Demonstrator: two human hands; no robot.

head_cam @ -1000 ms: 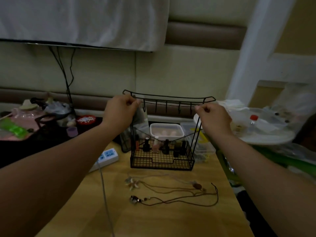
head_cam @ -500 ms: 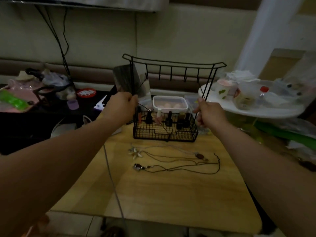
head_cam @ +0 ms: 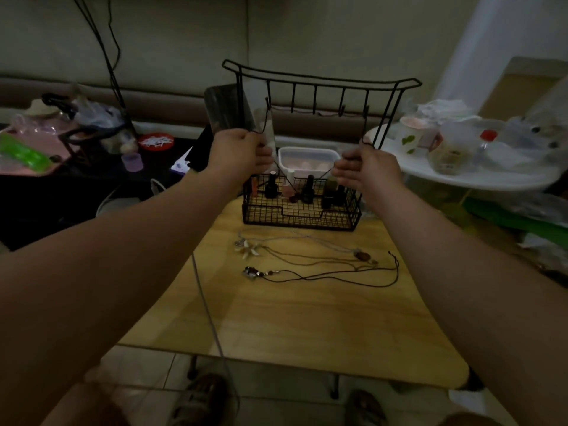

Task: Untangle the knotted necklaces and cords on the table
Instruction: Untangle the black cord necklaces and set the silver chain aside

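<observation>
Fingers (head_cam: 262,156) of the left hand (head_cam: 239,155) and right hand (head_cam: 368,170) curl, pinching a dark cord (head_cam: 284,178) that sags between them. The wooden table (head_cam: 307,318) carries the wire rack (head_cam: 307,216) and crossed necklaces (head_cam: 307,265). Seemingly one strand is freed; next, hang it without snagging.

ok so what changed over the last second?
Both hands came down from the rack's top rail to just above its basket. The left hand and right hand still pinch the dark cord; nothing was let go. The head camera also tilted down. The rack, its bottles and the necklaces on the table lie as before.
</observation>
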